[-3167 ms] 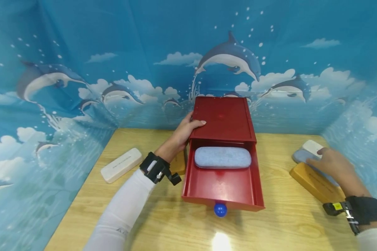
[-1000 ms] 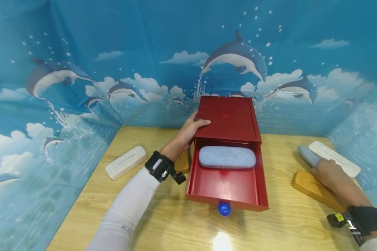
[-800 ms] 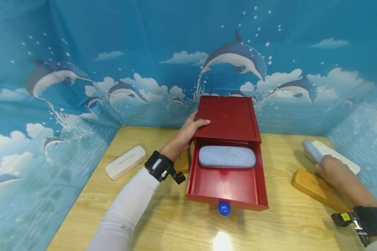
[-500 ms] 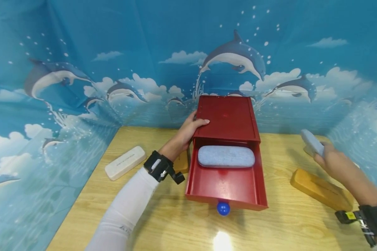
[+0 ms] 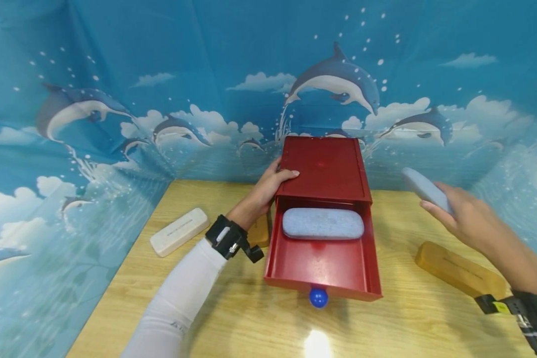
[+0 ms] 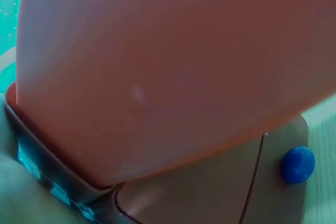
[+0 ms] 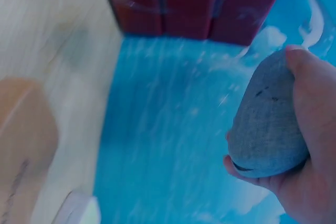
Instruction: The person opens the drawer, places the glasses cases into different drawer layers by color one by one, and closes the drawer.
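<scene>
A red drawer box (image 5: 320,169) stands at the back middle, its drawer (image 5: 317,266) pulled out toward me by a blue ball knob (image 5: 318,298). Inside the drawer, toward the back, lies a light-blue glasses case (image 5: 323,223). My left hand (image 5: 268,186) grips the box's left side, thumb over the top edge, other fingers mostly hidden. At the right, my right hand (image 5: 467,214) holds a second blue-grey glasses case (image 5: 425,189) up above the table, tilted. In the right wrist view the thumb and fingers wrap this case (image 7: 270,121).
A mustard-yellow glasses case (image 5: 461,268) lies under the right forearm. A white one (image 5: 179,232) is at the left, and another yellow case (image 5: 258,232) shows partly behind the left wrist. In the right wrist view, a white case end (image 7: 79,211) peeks in. A dolphin-print curtain surrounds the table.
My right hand has taken the blue-grey glasses case from beside the white and yellow ones, lifted it and brought it left toward the box. The left hand stays on the box.
</scene>
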Demonstrator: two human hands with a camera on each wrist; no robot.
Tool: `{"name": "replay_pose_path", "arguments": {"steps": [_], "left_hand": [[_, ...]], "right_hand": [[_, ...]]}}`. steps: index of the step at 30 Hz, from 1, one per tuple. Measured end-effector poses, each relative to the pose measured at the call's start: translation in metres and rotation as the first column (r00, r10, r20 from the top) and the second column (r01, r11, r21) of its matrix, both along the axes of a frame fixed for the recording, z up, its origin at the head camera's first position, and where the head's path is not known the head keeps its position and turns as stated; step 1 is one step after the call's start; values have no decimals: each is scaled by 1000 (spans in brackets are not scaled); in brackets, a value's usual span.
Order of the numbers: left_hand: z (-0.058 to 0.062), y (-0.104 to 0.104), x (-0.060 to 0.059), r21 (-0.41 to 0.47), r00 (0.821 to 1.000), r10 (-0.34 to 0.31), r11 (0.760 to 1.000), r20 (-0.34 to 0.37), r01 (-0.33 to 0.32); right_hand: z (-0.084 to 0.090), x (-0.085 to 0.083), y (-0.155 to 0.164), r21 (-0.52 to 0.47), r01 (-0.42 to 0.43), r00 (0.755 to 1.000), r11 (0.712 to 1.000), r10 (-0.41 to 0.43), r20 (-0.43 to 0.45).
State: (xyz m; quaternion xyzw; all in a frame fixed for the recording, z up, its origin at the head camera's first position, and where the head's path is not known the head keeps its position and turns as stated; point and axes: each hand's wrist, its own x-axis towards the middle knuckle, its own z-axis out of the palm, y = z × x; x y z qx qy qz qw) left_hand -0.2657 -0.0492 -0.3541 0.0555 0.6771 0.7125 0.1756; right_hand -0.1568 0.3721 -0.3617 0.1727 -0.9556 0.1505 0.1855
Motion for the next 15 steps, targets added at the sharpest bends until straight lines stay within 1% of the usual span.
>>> {"name": "replay_pose_path", "arguments": {"steps": [4,7,10,12,15], "left_hand": [[-1,0,1,2,1000,-1,1000,-2,1],[-1,0,1,7,1000,-1,1000,-10,1],[-1,0,1,11,1000,4,1000,-12,-4],[-1,0,1,8,1000,6,1000,-13,-6],[-1,0,1,2,1000,6,1000,-11,-6]], "right_hand": [[15,5,-16,-22,-10,1000,1000,10,8],[27,10,-28,-32,-10,999,999,12,46],[39,16,-40,-21,9,995,1000,-6,101],[45,20,-48,-15,4,993,1000,-2,121],[54,27,-59,4,-15,992,1000,14,122]]}}
